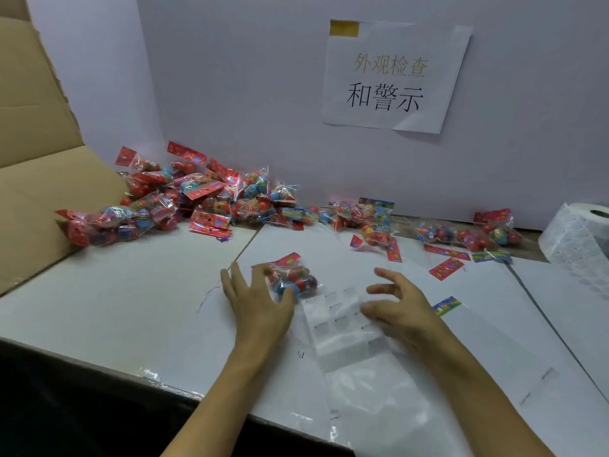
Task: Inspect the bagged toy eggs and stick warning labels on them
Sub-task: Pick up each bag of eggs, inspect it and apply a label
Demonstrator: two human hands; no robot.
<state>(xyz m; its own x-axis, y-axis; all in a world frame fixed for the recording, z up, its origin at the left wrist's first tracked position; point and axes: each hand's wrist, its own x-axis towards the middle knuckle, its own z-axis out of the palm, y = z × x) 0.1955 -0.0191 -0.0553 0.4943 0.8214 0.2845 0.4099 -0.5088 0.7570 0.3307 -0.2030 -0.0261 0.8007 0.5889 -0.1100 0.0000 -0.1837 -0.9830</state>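
A clear bag of red and blue toy eggs [295, 280] with a red header card lies on the white table in front of me. My left hand [255, 300] rests against its left side, fingers spread and straight, thumb touching the bag. My right hand [393, 303] hovers over a label backing sheet [342, 324] with several empty squares, fingers loosely curved; whether a label is on a fingertip I cannot tell. A large heap of bagged eggs [184, 199] lies at the back left.
More bagged eggs [474, 235] are scattered along the back wall to the right. A roll of white labels [580, 235] stands at the far right. An open cardboard box flap [36, 159] rises at the left. A paper sign [392, 77] hangs on the wall.
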